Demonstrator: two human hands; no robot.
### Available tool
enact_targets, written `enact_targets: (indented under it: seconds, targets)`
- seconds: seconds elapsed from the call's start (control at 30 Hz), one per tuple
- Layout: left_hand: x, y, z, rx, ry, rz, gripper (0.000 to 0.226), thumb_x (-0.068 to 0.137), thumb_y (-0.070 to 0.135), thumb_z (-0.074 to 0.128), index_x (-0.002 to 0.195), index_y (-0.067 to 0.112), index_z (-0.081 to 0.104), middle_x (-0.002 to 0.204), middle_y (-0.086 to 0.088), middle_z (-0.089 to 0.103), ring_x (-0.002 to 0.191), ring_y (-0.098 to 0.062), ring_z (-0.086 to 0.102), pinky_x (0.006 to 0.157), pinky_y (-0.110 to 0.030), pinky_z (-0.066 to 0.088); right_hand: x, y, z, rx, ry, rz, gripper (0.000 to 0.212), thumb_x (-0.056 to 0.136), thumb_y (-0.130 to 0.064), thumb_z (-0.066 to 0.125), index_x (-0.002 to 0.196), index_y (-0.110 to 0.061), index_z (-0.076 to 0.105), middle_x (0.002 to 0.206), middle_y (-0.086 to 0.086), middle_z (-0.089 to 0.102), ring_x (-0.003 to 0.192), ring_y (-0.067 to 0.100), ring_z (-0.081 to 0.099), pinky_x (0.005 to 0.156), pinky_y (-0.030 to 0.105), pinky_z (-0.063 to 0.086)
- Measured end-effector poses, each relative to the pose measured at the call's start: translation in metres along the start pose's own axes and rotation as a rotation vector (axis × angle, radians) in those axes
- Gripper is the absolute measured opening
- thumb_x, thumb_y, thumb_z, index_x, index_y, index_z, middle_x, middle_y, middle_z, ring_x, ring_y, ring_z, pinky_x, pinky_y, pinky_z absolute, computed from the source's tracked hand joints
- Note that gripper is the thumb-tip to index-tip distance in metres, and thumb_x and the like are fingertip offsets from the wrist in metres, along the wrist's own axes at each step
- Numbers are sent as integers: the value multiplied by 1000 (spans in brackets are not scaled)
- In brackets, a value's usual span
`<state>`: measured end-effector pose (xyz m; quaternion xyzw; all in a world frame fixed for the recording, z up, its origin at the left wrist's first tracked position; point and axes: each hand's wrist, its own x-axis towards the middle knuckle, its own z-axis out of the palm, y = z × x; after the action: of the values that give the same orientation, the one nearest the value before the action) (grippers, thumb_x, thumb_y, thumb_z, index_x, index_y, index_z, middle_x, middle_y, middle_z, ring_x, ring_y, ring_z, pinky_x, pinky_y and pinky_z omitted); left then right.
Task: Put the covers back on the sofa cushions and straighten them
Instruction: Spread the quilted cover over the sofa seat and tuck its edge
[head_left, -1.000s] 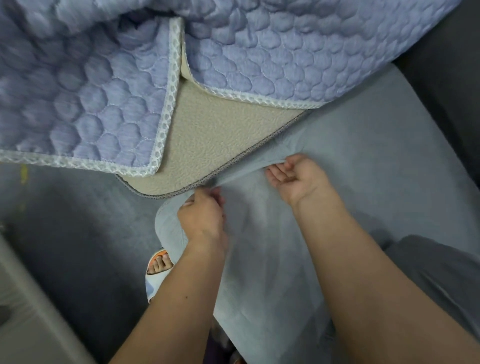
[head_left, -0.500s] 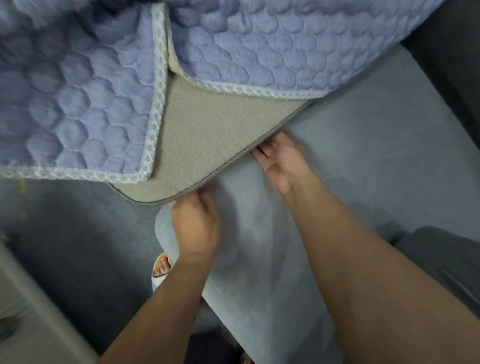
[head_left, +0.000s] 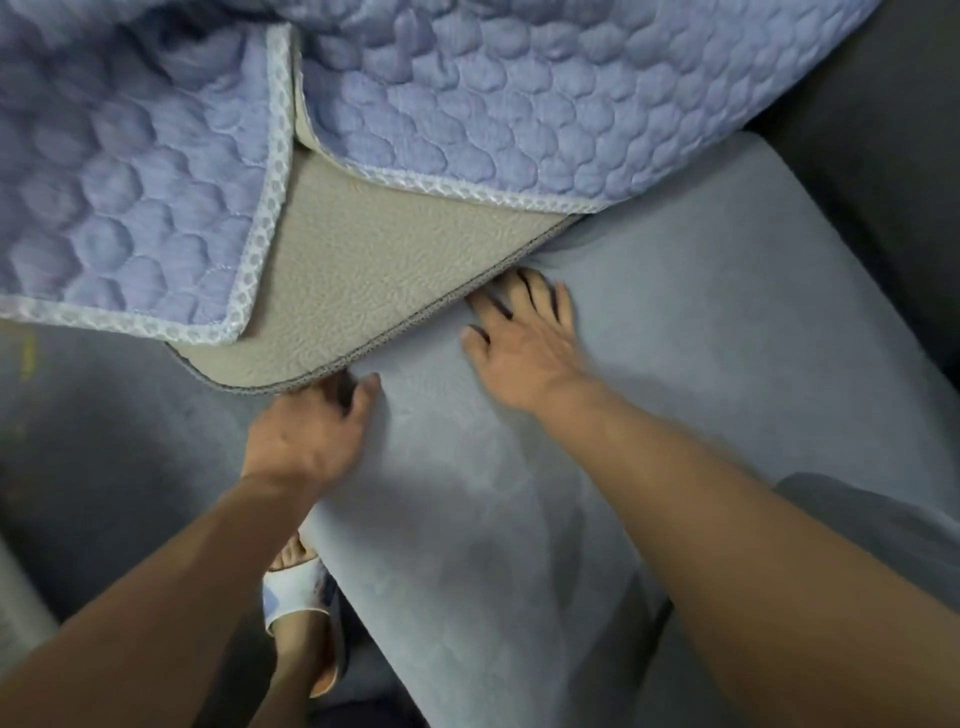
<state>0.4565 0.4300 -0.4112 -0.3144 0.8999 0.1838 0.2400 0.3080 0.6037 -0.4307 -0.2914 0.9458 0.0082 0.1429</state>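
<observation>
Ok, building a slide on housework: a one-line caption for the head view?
Both hands, left hand and right hand, press on the grey cushion beside a quilted blue cover.

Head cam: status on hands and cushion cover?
Left hand at the gray cushion cover's edge, grip unclear. Right hand flat on the cover, fingers spread. Quilted blue mat with beige underside overhangs the far edge.

Cushion, cover, mat: one sofa seat.
Cushion (head_left: 701, 364): grey-blue, soft-napped, lying flat with rounded corners, surface smooth apart from faint creases. Cover (head_left: 467, 104): lavender quilted fabric, honeycomb stitching, white mesh trim, bunched over the cushion's far edge, one corner folded back. Mat (head_left: 374, 280): beige, pebbled, grey-bound edge, under the cover, overlapping the cushion's far-left edge.
</observation>
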Motion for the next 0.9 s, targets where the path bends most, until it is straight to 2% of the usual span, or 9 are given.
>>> enact_targets:
  seconds: [0.1,0.2,0.3,0.37,0.43,0.5,0.57,0.67,0.9]
  targets:
    - [12,7,-2,-36,-94,-93,80,95,72,12,126,20,63,131,-24,60,123,-43,55,101,-44,42,24,-2,-4,7,-77,-18,57,91,-57,22,134,-33,51,146,3,44,141,25,25,117,49,11]
    - [11,17,2,-19,-60,-181,77,98,66,12,130,14,59,133,-23,58,125,-41,53,103,-47,41,46,10,-22,-76,-208,-147,66,93,-61,13,137,-33,54,147,0,50,141,25,34,116,51,13]
    - [-19,45,16,136,160,18,44,100,32,38,128,0,52,125,-27,58,117,-44,53,103,-51,40,34,24,-26,-123,-160,-190,57,98,-54,19,137,-29,52,145,-2,51,139,22,36,117,53,11]
    - [-22,73,28,130,187,217,51,89,21,51,134,-3,48,131,-26,54,118,-43,51,105,-50,37,18,26,-17,-49,-100,-229,55,99,-48,28,145,-24,43,150,-1,45,143,22,29,120,50,10]
    - [0,108,26,14,204,320,57,93,30,50,142,2,43,143,-20,49,129,-38,46,110,-46,34,8,39,-10,31,-50,-337,57,99,-44,30,149,-19,39,153,0,41,145,23,26,121,45,16]
    - [26,137,20,-10,123,279,61,98,43,41,150,11,33,150,-15,43,134,-35,43,111,-43,33,9,73,-15,82,-32,-430,58,97,-42,29,145,-15,45,152,4,42,144,27,31,120,43,24]
    - [45,153,15,7,53,230,59,100,49,34,150,18,31,150,-14,42,134,-36,45,109,-44,35,12,120,-25,47,-7,-330,56,98,-43,29,145,-18,45,155,7,36,144,30,29,120,44,24]
    - [49,163,13,30,11,143,53,100,55,27,140,22,39,138,-17,53,125,-37,53,102,-43,41,23,175,-43,-57,-114,-110,54,104,-47,27,154,-29,25,165,-1,17,150,25,14,122,44,15]
    - [66,194,5,40,-26,33,77,93,73,21,137,18,50,142,-15,53,132,-33,49,110,-42,34,48,167,-20,-95,-79,-61,63,97,-61,15,154,-37,14,164,-10,11,152,23,3,122,45,7]
